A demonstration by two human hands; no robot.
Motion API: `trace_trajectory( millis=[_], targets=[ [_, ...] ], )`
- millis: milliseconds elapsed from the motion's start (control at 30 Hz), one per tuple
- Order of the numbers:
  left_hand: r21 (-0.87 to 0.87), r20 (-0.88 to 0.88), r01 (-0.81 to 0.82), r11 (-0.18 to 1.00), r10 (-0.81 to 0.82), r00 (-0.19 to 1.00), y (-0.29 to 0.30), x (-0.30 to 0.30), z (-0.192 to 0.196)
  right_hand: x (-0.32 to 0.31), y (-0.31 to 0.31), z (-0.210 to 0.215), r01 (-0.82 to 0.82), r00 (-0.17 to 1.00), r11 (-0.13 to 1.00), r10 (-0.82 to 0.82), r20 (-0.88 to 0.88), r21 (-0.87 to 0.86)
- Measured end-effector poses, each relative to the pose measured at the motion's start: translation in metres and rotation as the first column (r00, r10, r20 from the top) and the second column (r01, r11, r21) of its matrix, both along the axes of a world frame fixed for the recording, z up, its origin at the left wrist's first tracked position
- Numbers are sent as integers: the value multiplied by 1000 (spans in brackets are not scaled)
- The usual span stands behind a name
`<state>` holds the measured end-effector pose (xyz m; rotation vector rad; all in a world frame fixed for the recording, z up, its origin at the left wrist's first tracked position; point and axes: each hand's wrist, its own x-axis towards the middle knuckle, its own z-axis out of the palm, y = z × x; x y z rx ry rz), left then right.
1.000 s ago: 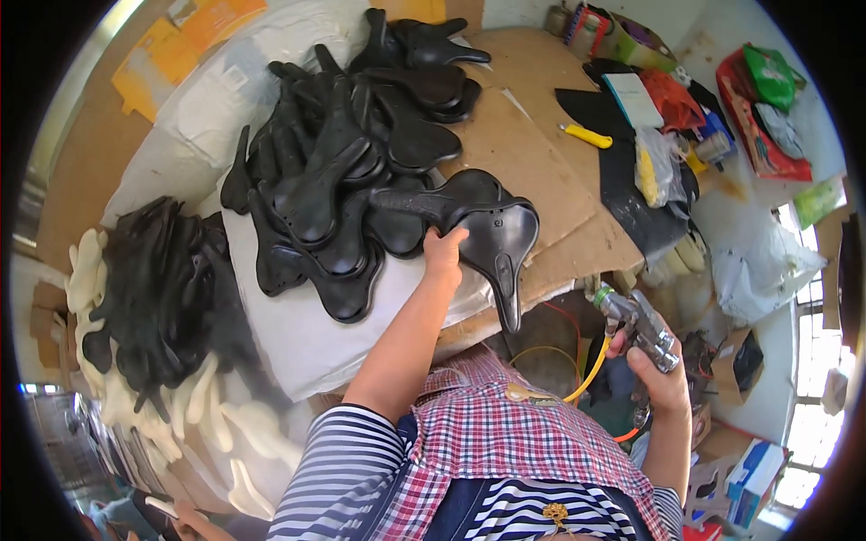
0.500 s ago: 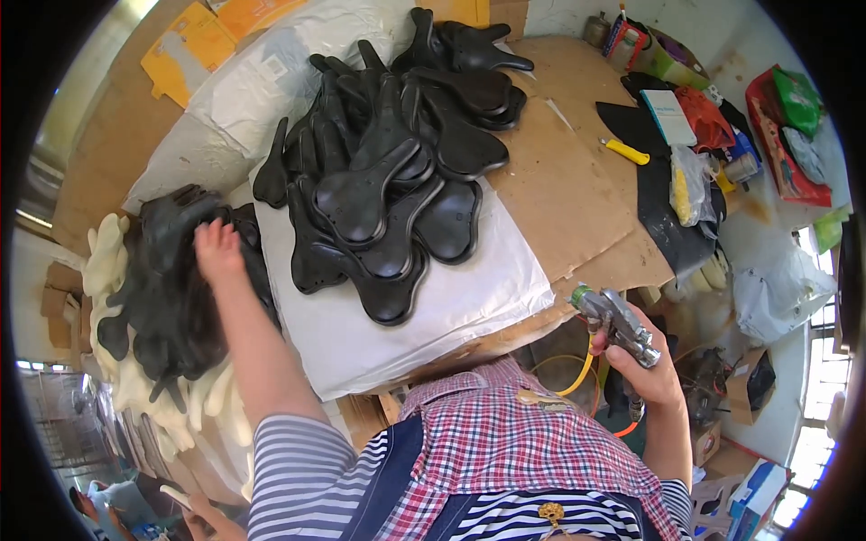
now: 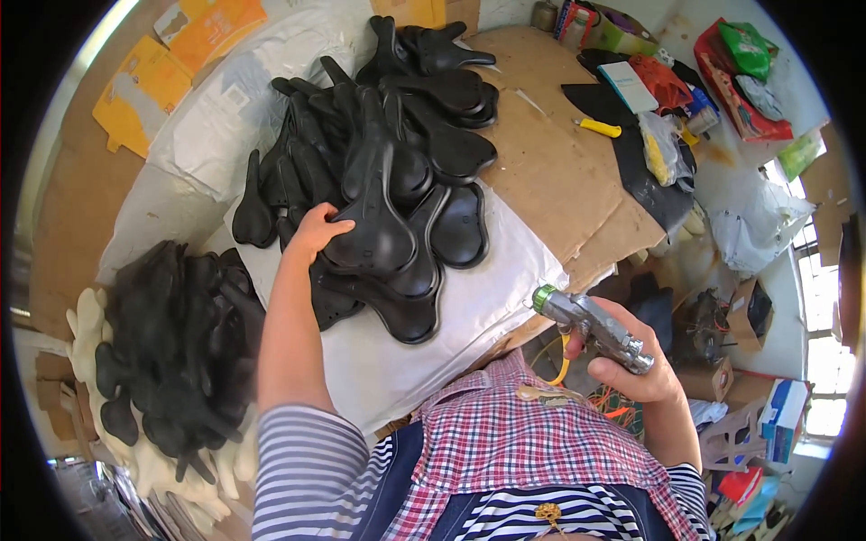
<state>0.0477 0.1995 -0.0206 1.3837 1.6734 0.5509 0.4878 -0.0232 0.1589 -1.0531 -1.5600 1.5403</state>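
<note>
Saddle in the Left Hand's Grip, Spray Gun in the Right Hand's Grip

1. Left hand. We observe the left hand (image 3: pixel 316 233) closed on the left edge of a black saddle (image 3: pixel 374 248). The thumb lies across the upper face; the other fingers are partly out of sight at the edge, so we cannot tell how far they wrap underneath.

2. Saddle position. We locate the saddle at the top of a heap of black saddles (image 3: pixel 460 153), its broad end toward the wearer and its narrow nose pointing away. We cannot tell whether the heap bears its full weight.

3. Right hand. We find the right hand (image 3: pixel 642 374) wrapped around a metal spray gun (image 3: pixel 600 329), apart from the heap and to its right. The green ring (image 3: pixel 543 298) at the nozzle end faces left, over the near right part of a white sheet (image 3: pixel 505 270). A yellow hose (image 3: pixel 564 362) hangs below the gun.

4. Work surface. We note the white sheet under the near part of the heap, with brown cardboard (image 3: pixel 541 180) beside it on the right. A yellow-handled knife (image 3: pixel 599 128) lies near the cardboard's far right side, close to a black sheet (image 3: pixel 645 185).

5. Left side. We see a second, blurred dark pile (image 3: pixel 180 343) well left of the gun, with cream-coloured pieces (image 3: pixel 87 316) along its outer edge.
</note>
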Motion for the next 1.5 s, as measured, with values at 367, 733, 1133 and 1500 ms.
trace_trajectory(
  millis=[367,733,1133,1500],
  targets=[
    [-106,597,-499,860,456,659,-54,3,-23,-58,8,35,226,953,974,-226,-203,-23],
    [17,706,-558,830,386,594,-19,-92,13,-79,33,47,416,908,902,-419,2,116],
    [148,324,-46,988,-4,946,93,23,-8,-45,21,37,356,933,934,-357,49,21],
    [118,594,-302,946,177,784,25,46,-21,-42,20,27,250,968,967,-249,25,-48]
  ],
)
